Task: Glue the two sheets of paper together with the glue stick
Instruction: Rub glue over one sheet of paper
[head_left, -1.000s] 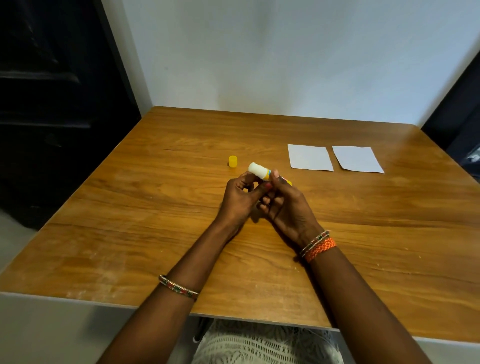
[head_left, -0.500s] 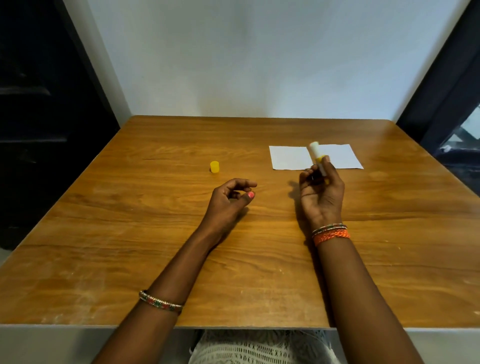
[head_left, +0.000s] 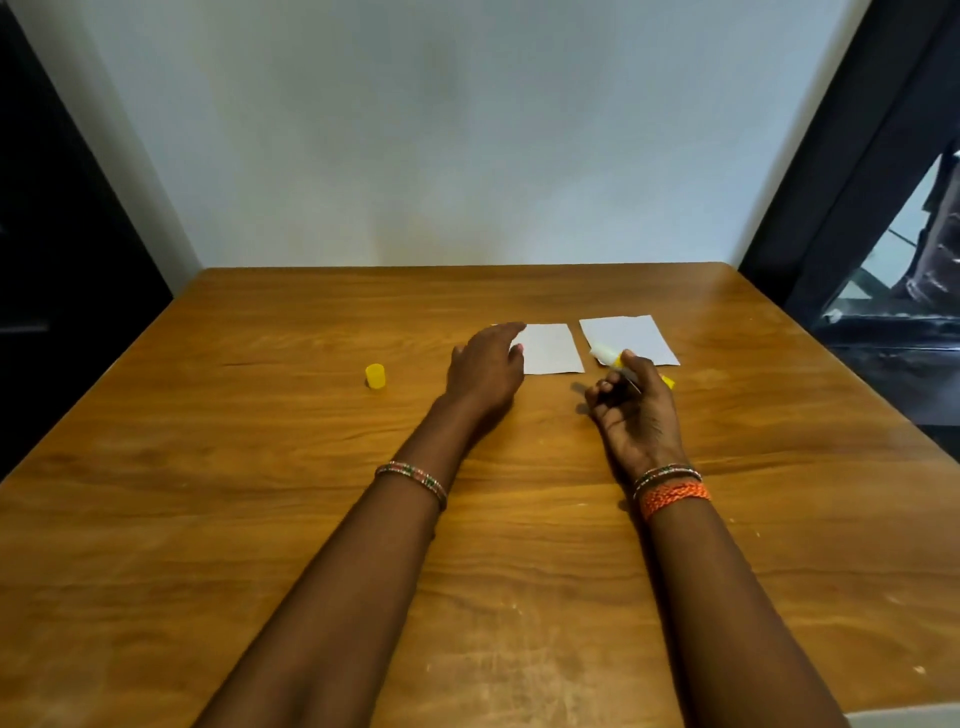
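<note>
Two white paper sheets lie side by side on the wooden table: the left sheet and the right sheet. My right hand grips the uncapped glue stick, whose white tip points up-left over the near edge of the right sheet. My left hand is flat, fingers apart, and its fingertips overlap the left edge of the left sheet. The yellow cap stands by itself on the table, left of my left hand.
A pale wall rises behind the table's far edge. A dark doorway is at the left, and a dark frame with a window is at the right. The table's near edge runs along the bottom right.
My left hand has reached forward from a loose curl to the left sheet. My right hand has tipped the glue stick from upright to slanting over the right sheet. The view has tilted up.
</note>
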